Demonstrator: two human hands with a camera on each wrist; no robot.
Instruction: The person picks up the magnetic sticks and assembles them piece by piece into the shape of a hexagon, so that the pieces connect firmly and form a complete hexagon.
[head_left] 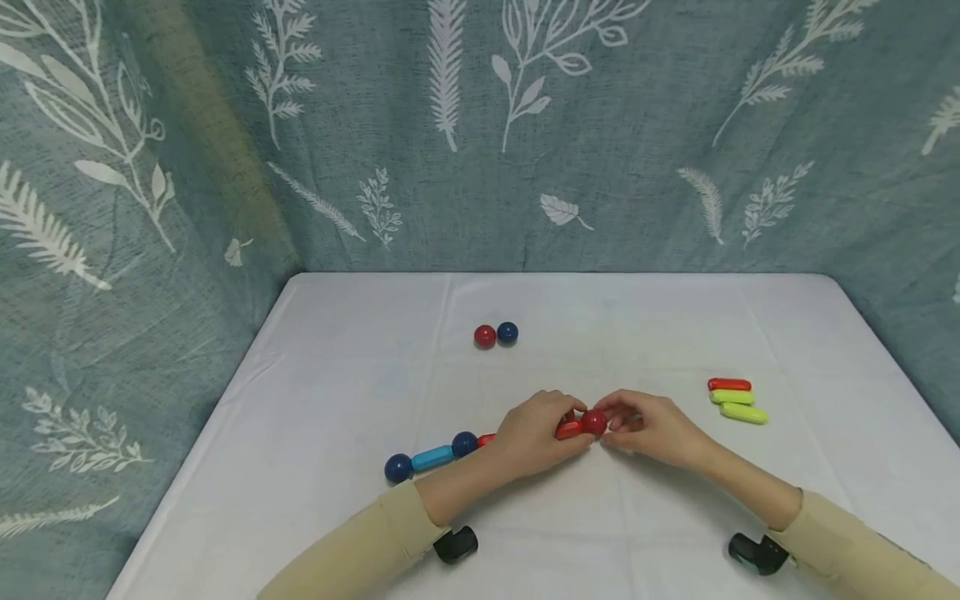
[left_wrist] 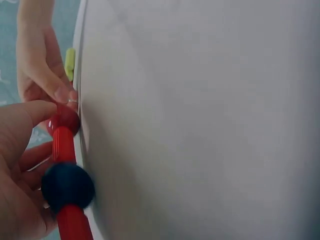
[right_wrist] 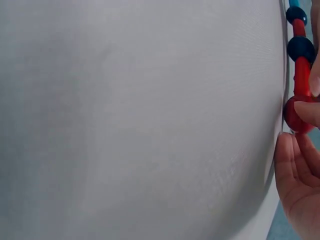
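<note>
A joined chain of toy building rods and balls lies slanted on the table. From its left end come a blue ball (head_left: 398,468), a light-blue rod (head_left: 432,457), a second blue ball (head_left: 464,444), a red rod (left_wrist: 74,222), a third blue ball (left_wrist: 68,186), another red rod (head_left: 568,429) and a red ball (head_left: 594,422). My left hand (head_left: 536,433) grips the chain's right end, its thumb on the red ball, and hides the third blue ball from the head view. At the ball's right side, my right hand (head_left: 656,429) pinches it between fingertips and thumb.
Farther back on the white-covered table (head_left: 360,350) sit a loose red ball (head_left: 485,337) and a loose blue ball (head_left: 507,333), side by side. To the right lie a red rod (head_left: 729,384) and two yellow-green rods (head_left: 743,413). A patterned curtain (head_left: 480,192) hangs behind.
</note>
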